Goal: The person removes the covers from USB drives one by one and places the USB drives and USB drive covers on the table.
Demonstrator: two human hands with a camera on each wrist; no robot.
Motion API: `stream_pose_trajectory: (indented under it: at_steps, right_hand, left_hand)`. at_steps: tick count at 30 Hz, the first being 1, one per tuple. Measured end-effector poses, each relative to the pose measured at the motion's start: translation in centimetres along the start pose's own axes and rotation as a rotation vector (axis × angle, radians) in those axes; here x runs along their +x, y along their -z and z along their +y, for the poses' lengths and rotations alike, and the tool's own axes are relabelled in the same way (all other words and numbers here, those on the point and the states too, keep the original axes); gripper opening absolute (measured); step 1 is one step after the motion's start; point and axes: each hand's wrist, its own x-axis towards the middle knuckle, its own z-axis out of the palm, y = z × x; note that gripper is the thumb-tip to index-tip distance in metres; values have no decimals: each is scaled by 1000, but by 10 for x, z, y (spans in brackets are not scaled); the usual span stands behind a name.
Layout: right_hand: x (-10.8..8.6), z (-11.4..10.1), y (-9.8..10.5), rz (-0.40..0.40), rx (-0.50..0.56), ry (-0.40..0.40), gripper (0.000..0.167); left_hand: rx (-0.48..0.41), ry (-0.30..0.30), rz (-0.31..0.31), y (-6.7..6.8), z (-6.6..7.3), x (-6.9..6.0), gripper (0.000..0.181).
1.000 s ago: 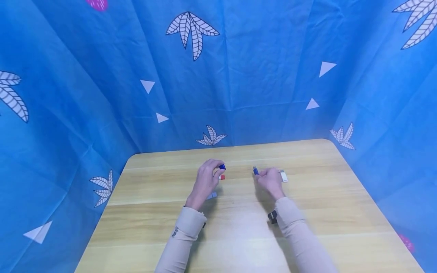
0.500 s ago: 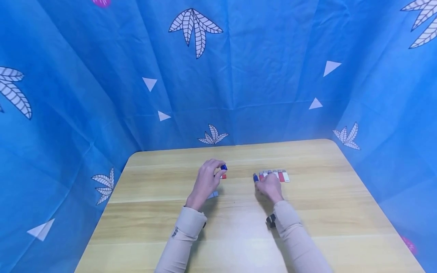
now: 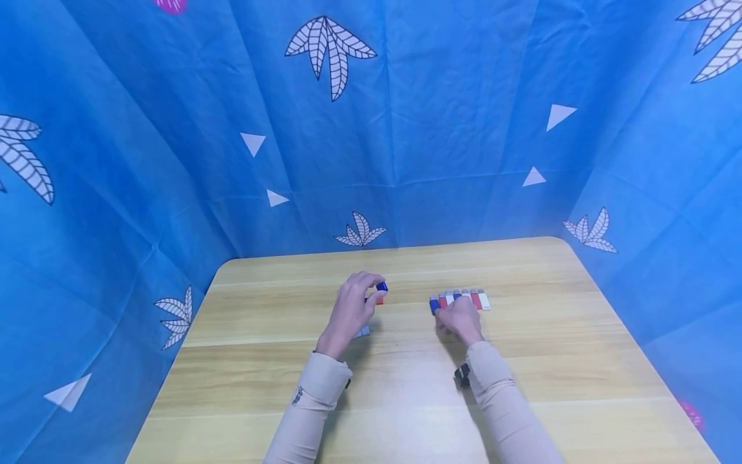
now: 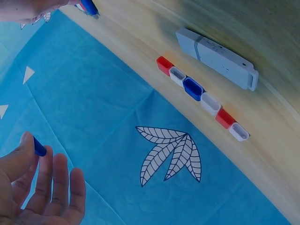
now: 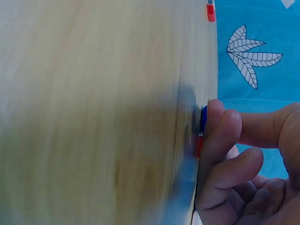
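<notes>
My left hand (image 3: 346, 309) pinches a small blue cap (image 4: 39, 148) between thumb and finger, raised above the table. In the head view, my right hand (image 3: 460, 319) is at the left end of a row of red, white and blue USB flash drives (image 3: 484, 299), its palm partly covering them. Its fingertips pinch the near end of a blue USB flash drive (image 3: 435, 305), which lies on the table beside the row. The right wrist view shows only a sliver of that blue drive past the fingers.
In the left wrist view, several loose red, white and blue caps (image 4: 211, 104) stand in a line on the table. Near them lies a larger pale grey USB drive (image 4: 225, 60). Behind the wooden table (image 3: 394, 399) hangs a blue patterned curtain (image 3: 464, 129).
My right hand has drawn the blue flash drive nearer and lowered it beside the row. The other drives have come into view. My left hand keeps the blue cap almost in place.
</notes>
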Motion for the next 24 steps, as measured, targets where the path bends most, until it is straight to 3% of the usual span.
stream_pose_trajectory:
  at_steps: [9,12,18,24]
  right_hand:
    - [-2,-1,4,-1,-9,6,14]
    - [-8,-4,5,0,-13,47,16]
    - [-26,-11,6,-128,-65,170,46]
    - [-30,-6,3,-206,-133,192,52]
  left_hand:
    - [15,8,-4,-1,1,2,23]
    - [10,7,-12,-2,1,2,23]
    - [11,53,-26,-1,1,3,24]
    - [44,47,-42,-4,-1,5,20]
